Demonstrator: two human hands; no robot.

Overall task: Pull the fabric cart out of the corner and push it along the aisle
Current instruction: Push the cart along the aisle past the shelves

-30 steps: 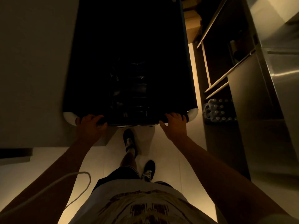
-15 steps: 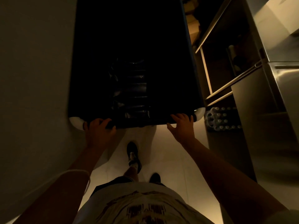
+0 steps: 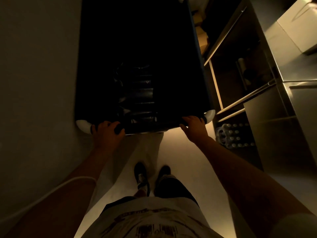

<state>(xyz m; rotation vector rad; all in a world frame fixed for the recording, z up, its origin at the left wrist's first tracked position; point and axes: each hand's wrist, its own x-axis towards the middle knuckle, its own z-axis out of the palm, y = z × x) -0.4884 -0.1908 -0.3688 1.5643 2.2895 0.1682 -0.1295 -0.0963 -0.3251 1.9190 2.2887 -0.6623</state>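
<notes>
Fabric cart [image 3: 140,66] stands straight ahead of me between the wall [image 3: 37,66] on my left and steel shelving [image 3: 240,83] on my right. My left hand [image 3: 107,133] and right hand [image 3: 194,125] curl over its near rail. Steering crooked, I judge, would scrape a corner on either. Pale smooth floor [image 3: 180,152], dim light.

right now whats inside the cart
Dark, shiny folded or bagged material lies low inside the cart, toward the near end. It is too dark to identify, and the rest of the inside is lost in shadow.
</notes>
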